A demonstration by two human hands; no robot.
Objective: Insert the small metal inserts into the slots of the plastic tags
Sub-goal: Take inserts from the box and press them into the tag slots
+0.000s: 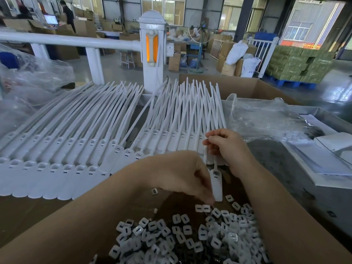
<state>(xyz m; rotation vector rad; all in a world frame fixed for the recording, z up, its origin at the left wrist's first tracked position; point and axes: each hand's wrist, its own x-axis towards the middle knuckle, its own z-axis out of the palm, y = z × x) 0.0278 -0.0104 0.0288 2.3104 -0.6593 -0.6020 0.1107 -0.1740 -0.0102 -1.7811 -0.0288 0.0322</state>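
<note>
A white fence post [151, 48] with an orange reflector stands behind crumpled clear plastic bags [266, 119].

1. A white post [152, 50] with an orange reflector stands at centre.
2. A white rail [66, 41] runs left from the post.
3. Behind the post, windows [163, 8] let daylight onto a glossy grey floor [118, 73].
4. Right of the post, green stacked cartons [297, 65] sit on blue pallets [289, 83].
5. Cardboard boxes [83, 27] crowd the hall far left of the post.
</note>
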